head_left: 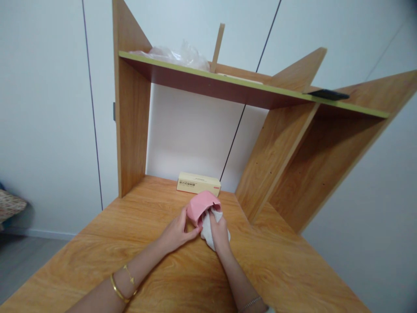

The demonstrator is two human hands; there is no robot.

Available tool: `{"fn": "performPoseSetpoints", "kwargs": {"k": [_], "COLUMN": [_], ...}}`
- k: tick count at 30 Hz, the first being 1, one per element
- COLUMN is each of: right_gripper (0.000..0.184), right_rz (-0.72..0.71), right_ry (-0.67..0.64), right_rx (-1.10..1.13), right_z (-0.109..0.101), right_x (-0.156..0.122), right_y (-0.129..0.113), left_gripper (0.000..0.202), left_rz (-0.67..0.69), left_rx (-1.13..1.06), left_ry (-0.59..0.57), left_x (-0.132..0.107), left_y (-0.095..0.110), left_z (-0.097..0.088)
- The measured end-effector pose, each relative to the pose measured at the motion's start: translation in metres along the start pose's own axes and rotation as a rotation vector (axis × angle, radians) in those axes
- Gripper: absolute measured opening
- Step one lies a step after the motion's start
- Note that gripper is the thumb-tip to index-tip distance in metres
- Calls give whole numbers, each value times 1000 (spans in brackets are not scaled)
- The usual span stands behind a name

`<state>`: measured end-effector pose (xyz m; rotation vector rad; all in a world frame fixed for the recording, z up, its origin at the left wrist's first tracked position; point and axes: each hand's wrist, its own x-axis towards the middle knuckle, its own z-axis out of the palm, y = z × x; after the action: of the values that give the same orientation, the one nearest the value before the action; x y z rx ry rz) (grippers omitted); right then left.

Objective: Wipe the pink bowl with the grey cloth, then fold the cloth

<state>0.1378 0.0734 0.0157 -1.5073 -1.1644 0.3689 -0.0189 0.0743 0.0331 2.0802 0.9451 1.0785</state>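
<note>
A pink faceted container is tipped on its side above the desk, its opening turned toward me. My left hand grips it at the left and lower edge, thumb near the rim. In my right hand is a white cloth, bunched up and pushed partly into the container's opening. The right fingertips are hidden by the cloth and the container. Just behind the container lies a long cream box with printed writing.
The wooden desk carries a shelf unit with a left side panel and a divider at the right. On the upper shelf are a clear plastic bag and a flat black object.
</note>
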Motion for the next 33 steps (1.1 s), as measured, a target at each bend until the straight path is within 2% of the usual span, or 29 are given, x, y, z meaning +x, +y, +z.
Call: {"fn": "performPoseSetpoints", "kwargs": {"k": [6,13,18,21,24,26,30,33], "right_gripper": [36,31,44,48,49,49,59,63], "right_rz": [-40,-68,-95,-212,-305,-255,-87,-78], "right_ry": [-75,-115,-34,13,27,-4,-171,-230], "right_rx": [-8,-82,-274,-381,-395,-416,-491,-519], "right_z": [0,3,-8,-16,-18,-17,-11,-9], "right_x": [0,-4,1,2,2,1,0,0], "right_y": [0,-7,-9,-10,-10,-9,-6,-6], "left_gripper": [52,27,31,32,31,31,28,27], "left_rz": [4,-115,-167,-171,-172,-168,-168,-187], "left_rx": [-68,-39,156,230,262,272,289,294], "left_ry": [39,111,39,-26,-32,-28,-13,1], "left_x": [0,7,5,3,3,3,4,5], "left_y": [-3,-13,-3,5,9,8,4,3], "left_z": [6,7,-3,-6,-6,-6,-6,-7]}}
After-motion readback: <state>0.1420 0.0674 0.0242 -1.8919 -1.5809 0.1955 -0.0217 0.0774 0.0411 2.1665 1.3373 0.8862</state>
